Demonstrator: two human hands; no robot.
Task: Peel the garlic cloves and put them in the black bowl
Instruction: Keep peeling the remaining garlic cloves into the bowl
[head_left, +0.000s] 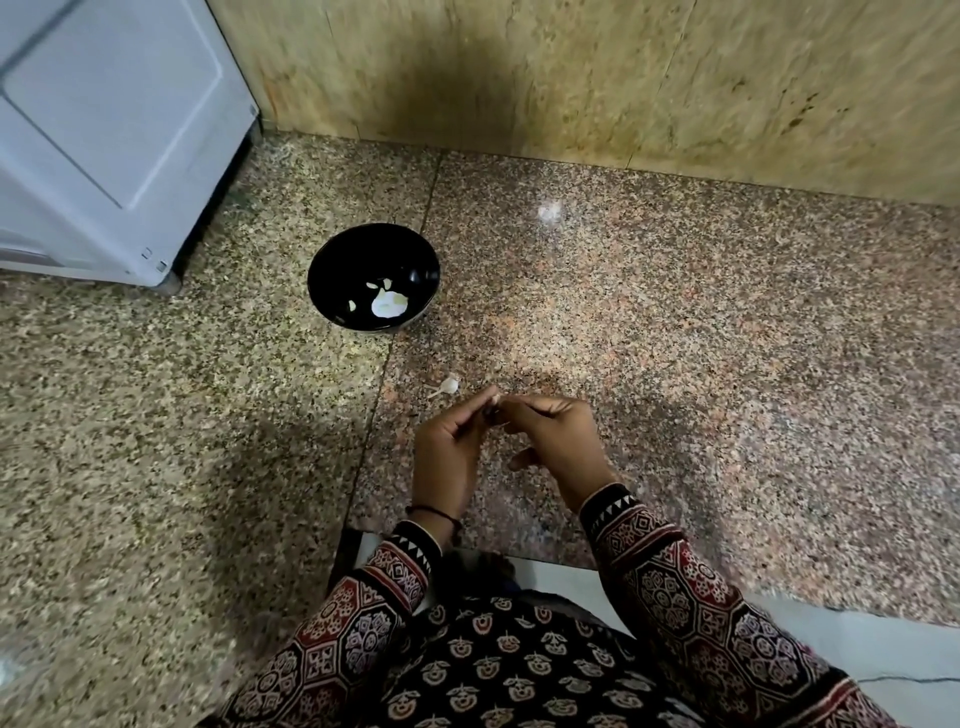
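The black bowl (332, 249) stands on the speckled granite counter (675, 322), left of centre, with a few pale peeled garlic cloves (387, 304) at its bottom. Nearer to me, my left hand (449, 447) and my right hand (556, 441) meet fingertip to fingertip over the counter. Between them they pinch a small garlic clove (493, 400), mostly hidden by the fingers. A scrap of garlic skin with a stem (448, 385) lies on the counter just beyond my left hand.
A white appliance (114, 140) stands at the back left, close to the bowl. A tan stone wall (623, 78) runs along the back of the counter. The counter's front edge (675, 587) runs by my patterned sleeves.
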